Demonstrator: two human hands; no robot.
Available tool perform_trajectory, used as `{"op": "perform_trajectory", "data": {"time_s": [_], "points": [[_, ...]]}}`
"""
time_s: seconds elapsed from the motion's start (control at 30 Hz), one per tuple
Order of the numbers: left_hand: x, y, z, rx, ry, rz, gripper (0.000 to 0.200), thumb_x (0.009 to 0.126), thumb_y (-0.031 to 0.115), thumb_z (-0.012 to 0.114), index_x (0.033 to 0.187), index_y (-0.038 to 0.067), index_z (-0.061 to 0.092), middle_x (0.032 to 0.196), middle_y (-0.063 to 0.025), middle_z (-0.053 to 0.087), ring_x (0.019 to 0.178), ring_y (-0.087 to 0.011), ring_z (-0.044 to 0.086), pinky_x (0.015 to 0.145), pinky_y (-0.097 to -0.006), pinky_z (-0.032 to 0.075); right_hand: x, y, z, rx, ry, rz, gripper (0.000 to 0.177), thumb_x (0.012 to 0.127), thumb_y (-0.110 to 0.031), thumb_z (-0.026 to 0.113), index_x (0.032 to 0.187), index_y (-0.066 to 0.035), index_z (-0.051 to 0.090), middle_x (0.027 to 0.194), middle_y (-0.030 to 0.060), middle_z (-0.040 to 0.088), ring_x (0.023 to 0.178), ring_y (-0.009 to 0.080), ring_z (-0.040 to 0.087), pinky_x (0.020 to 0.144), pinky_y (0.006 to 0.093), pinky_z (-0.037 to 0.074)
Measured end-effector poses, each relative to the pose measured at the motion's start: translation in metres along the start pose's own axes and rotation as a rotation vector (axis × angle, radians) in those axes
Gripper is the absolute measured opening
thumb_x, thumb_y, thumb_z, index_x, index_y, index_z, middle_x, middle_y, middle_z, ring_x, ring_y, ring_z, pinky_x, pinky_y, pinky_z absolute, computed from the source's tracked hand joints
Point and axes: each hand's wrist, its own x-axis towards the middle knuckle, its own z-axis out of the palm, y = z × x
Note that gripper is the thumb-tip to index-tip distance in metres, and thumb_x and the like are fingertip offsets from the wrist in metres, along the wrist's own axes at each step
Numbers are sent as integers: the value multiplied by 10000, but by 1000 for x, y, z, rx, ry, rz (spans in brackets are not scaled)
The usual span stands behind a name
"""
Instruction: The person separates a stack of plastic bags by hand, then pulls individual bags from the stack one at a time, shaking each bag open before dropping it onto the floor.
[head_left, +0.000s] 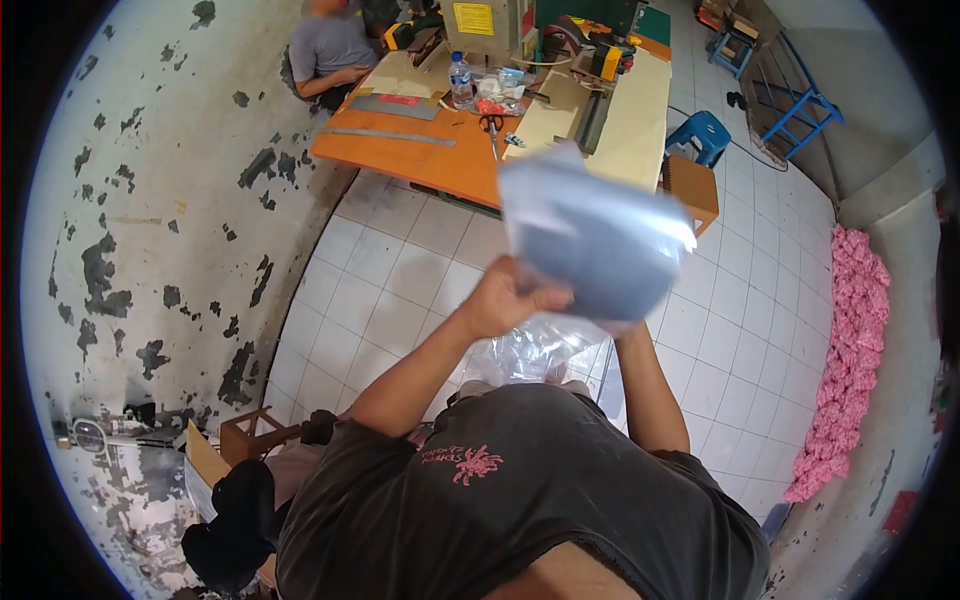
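Note:
A flat, dark packet in shiny clear plastic (600, 240) is held up in front of me, blurred by motion. My left hand (503, 300) grips its lower left edge, thumb over the front face. At the lower right edge, my right hand (630, 331) is mostly behind the packet, and its fingers are hidden. Below both hands, crumpled clear plastic sheeting (535, 345) lies across my lap.
An orange worktable (420, 160) ahead carries scissors (493, 130), a water bottle (460, 82) and machines. Another person (335, 55) sits at its left. Blue stool (703, 137) and cardboard box (690, 190) stand right. Pink bundles (848, 330) line the right wall.

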Motion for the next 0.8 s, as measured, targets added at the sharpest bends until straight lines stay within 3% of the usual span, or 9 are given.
{"op": "perform_trajectory", "data": {"time_s": [0.17,0.23,0.47,0.53,0.63,0.67,0.7,0.77,0.8], "points": [[-36,6,28,-91,-311,-243,234,854,0,625,1075,-71,599,903,-161,713,939,-224,703,783,-327,536,5,-34,65,249,-13,604,483,949,-430,549,1164,-3,614,1054,117,678,983,234,650,865,371,536],[-40,-1,28,54,-438,-35,202,835,-20,606,1031,-68,600,870,-177,694,910,-269,703,745,-341,532,14,-4,49,16,48,630,425,909,-366,634,1144,-12,629,998,101,698,896,218,678,828,338,549],[-58,-5,17,329,-514,-10,296,764,-24,647,1058,9,641,953,-144,700,882,-310,680,785,-399,532,58,-22,60,38,58,611,476,846,-251,717,1214,11,564,1089,116,664,922,207,658,859,348,534],[-61,-11,14,510,-338,301,328,779,43,682,1106,41,658,1051,-125,692,958,-281,668,908,-415,506,64,-51,81,-181,32,290,533,823,-204,733,1256,18,515,1136,118,630,961,207,637,879,341,518],[-69,3,-4,250,-203,128,347,825,144,699,1145,21,647,1124,-119,672,1047,-245,637,1025,-413,434,55,-99,125,-377,70,-108,532,832,-197,724,1270,16,509,1148,120,628,1007,232,630,897,372,510],[-85,-22,-11,-250,-99,38,396,910,258,649,1196,-13,601,1152,-137,657,1116,-240,601,1070,-401,383,46,-114,137,-387,63,-195,550,829,-189,727,1281,16,489,1155,120,614,1022,234,618,898,373,504],[-89,-39,-13,-251,-99,38,396,910,258,649,1196,-13,601,1152,-137,657,1116,-240,601,1070,-401,383,34,-125,144,-397,57,-280,569,826,-182,730,1292,15,468,1162,120,600,1037,237,606,899,374,497],[-94,-67,-17,-475,756,-88,538,925,435,607,1228,-7,571,1227,-159,623,1129,-274,602,1022,-427,420,17,-126,133,-406,3,-360,558,834,-189,723,1290,7,467,1142,114,606,1036,233,606,906,370,493],[-94,-82,-20,-475,759,-85,538,925,435,607,1228,-7,571,1227,-159,623,1129,-274,602,1022,-427,420,9,-116,120,-376,-111,-454,524,820,-164,729,1261,-2,499,1108,112,614,1008,229,612,872,356,500]]}}
